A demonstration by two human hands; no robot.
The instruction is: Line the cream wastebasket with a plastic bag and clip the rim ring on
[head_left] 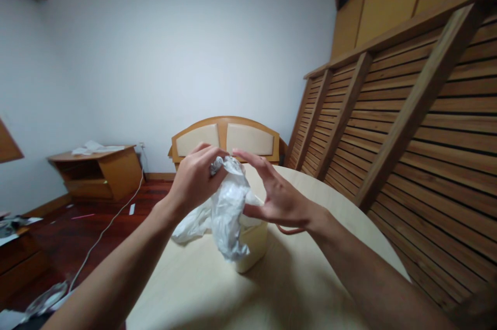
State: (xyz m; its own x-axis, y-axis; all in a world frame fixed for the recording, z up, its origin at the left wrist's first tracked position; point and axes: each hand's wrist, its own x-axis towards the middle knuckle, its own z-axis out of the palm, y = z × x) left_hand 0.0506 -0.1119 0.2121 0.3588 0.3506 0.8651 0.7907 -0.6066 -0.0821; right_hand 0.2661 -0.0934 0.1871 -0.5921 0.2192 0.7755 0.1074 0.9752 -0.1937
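A crumpled white plastic bag (229,216) hangs from my left hand (198,174), whose fingers are closed on its top. On the right, my right hand (281,195) is spread with thumb and fingers apart, close beside the bag; whether its thumb touches the bag I cannot tell. Behind and below the bag stands a pale yellow container (254,249) on the round table, its upper part mostly hidden. More white plastic (194,224) lies on the tabletop to the left of the container. A reddish-brown curved strip (290,230) shows below my right wrist.
The round light table (322,288) fills the area below my hands. A slatted wooden frame (407,164) leans at the right. A wooden headboard (223,135) stands at the back, and a low cabinet (120,174) with papers is at left. A white cable (104,231) crosses the floor.
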